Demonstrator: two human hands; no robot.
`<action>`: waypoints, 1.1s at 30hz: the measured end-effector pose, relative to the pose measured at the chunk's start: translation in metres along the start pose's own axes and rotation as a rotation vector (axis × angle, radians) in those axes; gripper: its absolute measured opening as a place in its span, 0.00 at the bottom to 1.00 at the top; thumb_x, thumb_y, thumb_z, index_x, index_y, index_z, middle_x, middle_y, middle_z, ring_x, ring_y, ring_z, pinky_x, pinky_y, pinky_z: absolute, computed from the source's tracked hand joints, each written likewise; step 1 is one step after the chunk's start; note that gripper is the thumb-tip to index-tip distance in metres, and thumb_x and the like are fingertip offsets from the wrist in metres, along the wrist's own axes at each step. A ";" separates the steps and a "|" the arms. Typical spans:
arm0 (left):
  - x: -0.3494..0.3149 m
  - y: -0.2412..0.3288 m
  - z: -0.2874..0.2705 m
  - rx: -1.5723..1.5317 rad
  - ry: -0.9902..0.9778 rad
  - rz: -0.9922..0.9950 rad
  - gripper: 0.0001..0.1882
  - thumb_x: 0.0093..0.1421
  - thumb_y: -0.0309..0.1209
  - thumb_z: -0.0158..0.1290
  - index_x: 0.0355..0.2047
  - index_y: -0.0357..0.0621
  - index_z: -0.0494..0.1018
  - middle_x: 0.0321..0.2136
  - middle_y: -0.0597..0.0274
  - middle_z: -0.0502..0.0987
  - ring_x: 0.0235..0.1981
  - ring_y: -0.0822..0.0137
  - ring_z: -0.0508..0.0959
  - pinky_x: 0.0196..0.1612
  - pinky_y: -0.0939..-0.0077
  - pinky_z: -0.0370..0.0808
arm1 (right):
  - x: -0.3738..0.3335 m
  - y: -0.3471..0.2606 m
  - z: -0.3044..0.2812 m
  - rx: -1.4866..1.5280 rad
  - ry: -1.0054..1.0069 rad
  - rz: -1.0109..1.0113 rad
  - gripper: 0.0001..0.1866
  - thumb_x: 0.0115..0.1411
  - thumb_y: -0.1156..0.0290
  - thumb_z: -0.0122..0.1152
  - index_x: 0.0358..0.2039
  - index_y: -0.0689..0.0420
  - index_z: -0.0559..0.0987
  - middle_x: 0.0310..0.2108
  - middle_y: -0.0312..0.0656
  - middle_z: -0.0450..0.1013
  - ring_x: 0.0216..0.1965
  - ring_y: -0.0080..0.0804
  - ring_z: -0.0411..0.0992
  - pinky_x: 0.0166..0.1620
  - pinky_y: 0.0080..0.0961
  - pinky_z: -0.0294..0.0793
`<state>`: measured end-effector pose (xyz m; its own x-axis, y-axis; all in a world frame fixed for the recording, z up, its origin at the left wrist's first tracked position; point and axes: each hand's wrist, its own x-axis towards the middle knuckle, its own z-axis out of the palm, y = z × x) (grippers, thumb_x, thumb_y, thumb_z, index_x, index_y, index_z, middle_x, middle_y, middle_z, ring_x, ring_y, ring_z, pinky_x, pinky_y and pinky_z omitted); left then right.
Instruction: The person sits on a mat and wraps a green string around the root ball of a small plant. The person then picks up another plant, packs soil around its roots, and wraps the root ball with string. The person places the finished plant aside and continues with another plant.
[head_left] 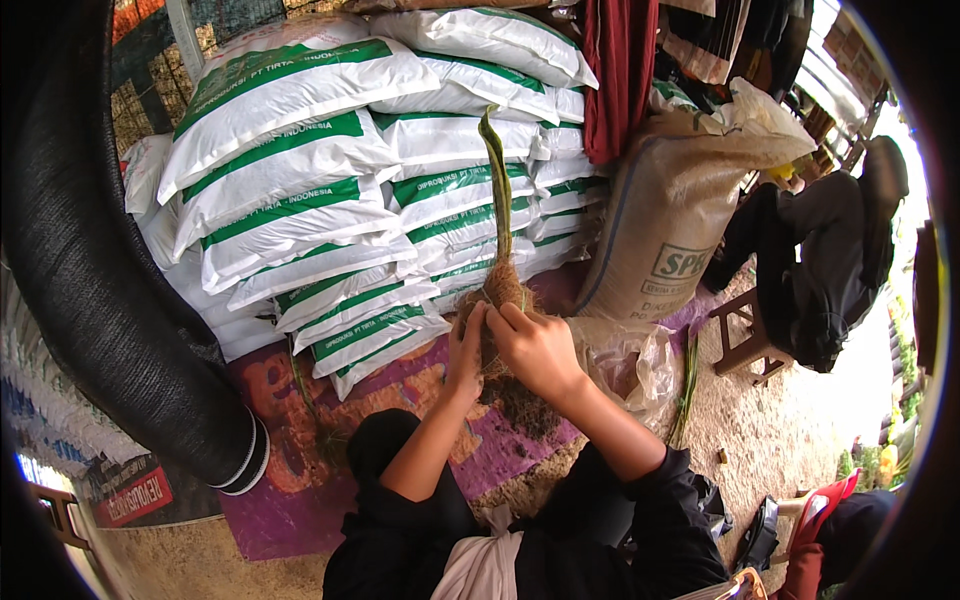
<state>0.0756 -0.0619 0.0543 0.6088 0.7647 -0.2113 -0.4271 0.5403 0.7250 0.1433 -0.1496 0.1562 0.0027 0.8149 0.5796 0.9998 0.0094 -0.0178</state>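
Note:
Between my two hands stands a ball of brown coconut fibre [508,288] with a single long green leaf [498,180] rising upright from its top. My left hand [466,350] is pressed along the ball's left side, its fingers pointing up. My right hand [535,348] grips the right side, fingertips bent in against the fibre. The ball's lower part is partly hidden by my hands. Just beneath them, a heap of dark loose fibre or soil [530,412] lies on a purple printed sheet [290,515].
Stacked white-and-green sacks [400,220] rise ahead. A tall woven sack [660,210] and a clear plastic bag [640,375] stand to the right, near long green leaves [688,390]. A person in dark clothes [815,250] sits on a brown stool [745,335]. A black roll [120,270] lies left.

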 end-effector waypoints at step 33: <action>0.013 0.037 -0.003 -0.291 -0.121 -0.069 0.22 0.58 0.47 0.42 0.48 0.49 0.65 0.42 0.62 0.72 0.42 0.63 0.73 0.45 0.63 0.71 | -0.080 0.051 -0.007 1.131 -0.219 0.762 0.05 0.54 0.73 0.55 0.27 0.62 0.73 0.16 0.29 0.64 0.17 0.11 0.57 0.20 0.13 0.54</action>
<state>0.0656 -0.0311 0.0769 0.7105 0.6849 -0.1613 -0.5445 0.6804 0.4905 0.1946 -0.2180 0.1144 0.4280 0.9037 -0.0084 0.1922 -0.1001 -0.9762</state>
